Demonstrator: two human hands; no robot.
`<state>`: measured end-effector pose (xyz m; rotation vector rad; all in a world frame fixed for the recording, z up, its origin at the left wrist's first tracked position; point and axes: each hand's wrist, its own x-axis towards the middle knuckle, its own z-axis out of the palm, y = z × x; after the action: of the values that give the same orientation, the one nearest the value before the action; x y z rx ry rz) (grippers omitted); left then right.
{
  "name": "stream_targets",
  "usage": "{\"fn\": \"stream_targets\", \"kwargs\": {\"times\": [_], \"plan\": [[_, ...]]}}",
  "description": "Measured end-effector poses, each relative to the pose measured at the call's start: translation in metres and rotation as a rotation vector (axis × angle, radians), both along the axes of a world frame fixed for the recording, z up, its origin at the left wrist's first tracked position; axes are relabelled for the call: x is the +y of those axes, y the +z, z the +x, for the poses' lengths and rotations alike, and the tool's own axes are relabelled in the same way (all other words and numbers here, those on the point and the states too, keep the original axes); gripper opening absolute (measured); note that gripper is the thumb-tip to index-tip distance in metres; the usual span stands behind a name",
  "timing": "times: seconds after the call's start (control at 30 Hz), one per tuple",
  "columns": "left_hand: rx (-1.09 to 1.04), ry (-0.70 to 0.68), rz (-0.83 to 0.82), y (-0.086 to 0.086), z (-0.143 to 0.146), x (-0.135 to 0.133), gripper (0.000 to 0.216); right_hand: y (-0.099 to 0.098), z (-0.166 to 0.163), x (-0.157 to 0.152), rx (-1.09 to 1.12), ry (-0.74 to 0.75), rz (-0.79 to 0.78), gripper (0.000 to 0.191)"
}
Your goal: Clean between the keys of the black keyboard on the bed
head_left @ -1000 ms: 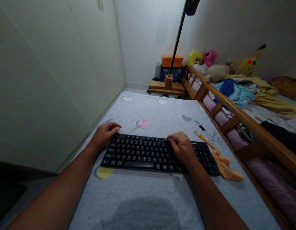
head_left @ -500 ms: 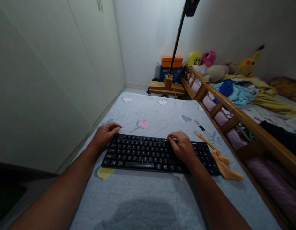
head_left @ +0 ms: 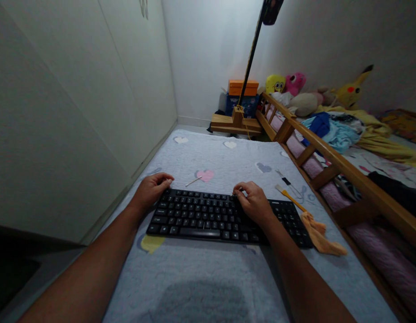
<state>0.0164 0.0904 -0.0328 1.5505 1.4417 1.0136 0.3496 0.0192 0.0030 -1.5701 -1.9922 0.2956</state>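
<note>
A black keyboard [head_left: 201, 215] lies flat on the light blue, heart-patterned cover. At its far left corner is my left hand [head_left: 153, 190], thumb and fingertips pressed together; anything between them is too small to make out. Over the keyboard's far edge, left of the number pad, my right hand [head_left: 253, 202] is closed in a pinch. A tiny pale spot shows at its fingertips, but its kind cannot be told. Some keys are hidden under this hand. Beyond the keyboard, a cotton swab [head_left: 193, 181] lies by the pink heart.
Right of the keyboard lie an orange cloth [head_left: 317, 233], a yellow-handled brush [head_left: 290, 196] and a thin tool with a black band [head_left: 286, 181]. A wooden bed rail [head_left: 345, 168] runs along the right, a pale cabinet [head_left: 76, 112] along the left. Behind stands a wooden-based pole [head_left: 250, 67].
The view has shifted slightly. My right hand has moved a little to the left over the keyboard, still pinched. My left hand stays at the corner.
</note>
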Motion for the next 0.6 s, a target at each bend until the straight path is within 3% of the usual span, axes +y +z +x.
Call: {"fn": "stream_targets", "kwargs": {"times": [0.6], "plan": [[-0.005,0.008,-0.009,0.0060,0.0034,-0.0038,0.034,-0.0038,-0.0042,-0.0070,0.046,0.051,0.030,0.014]]}}
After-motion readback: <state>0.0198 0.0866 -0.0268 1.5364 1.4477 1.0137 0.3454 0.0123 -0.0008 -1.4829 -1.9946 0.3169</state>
